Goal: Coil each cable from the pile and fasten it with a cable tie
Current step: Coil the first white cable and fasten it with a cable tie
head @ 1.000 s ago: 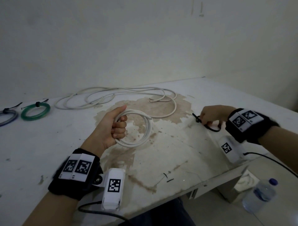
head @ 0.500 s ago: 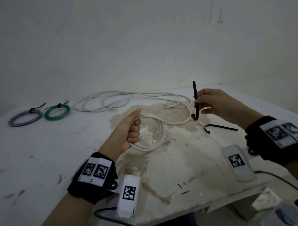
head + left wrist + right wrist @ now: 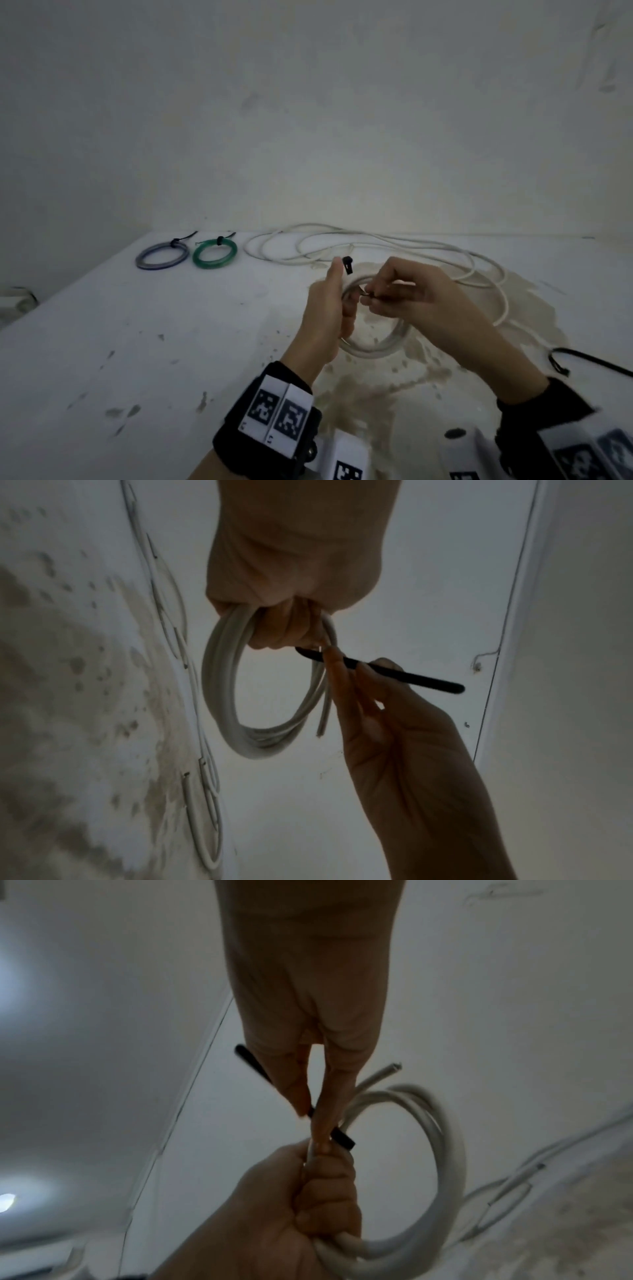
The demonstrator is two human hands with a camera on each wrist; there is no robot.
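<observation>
Gripping the white cable coil (image 3: 376, 346) in your left hand (image 3: 325, 318), you hold it raised above the stained bench (image 3: 171, 342), fingers curled round the bundled loops and thumb pointing up. From the left wrist view the coil (image 3: 226, 685) hangs below the fist as a neat ring with one cut end sticking out beside it. Your right hand (image 3: 411, 301) pinches a black cable tie (image 3: 404, 676) between thumb and fingertips (image 3: 291, 1093), right against the coil at the spot where your left hand clamps it. The tie's head (image 3: 347, 264) pokes up just beside your left thumb; whether the strap already goes round the loops, you cannot tell from these views.

Behind your hands, loose white cable (image 3: 394, 246) sprawls in wide loops across the far side of the bench. To the left of it lie two finished coils side by side, a green one (image 3: 214, 253) and a grey-blue one (image 3: 162, 256), each bound with a dark tie. A spare black cable tie (image 3: 589, 359) lies on the bench near your right forearm
</observation>
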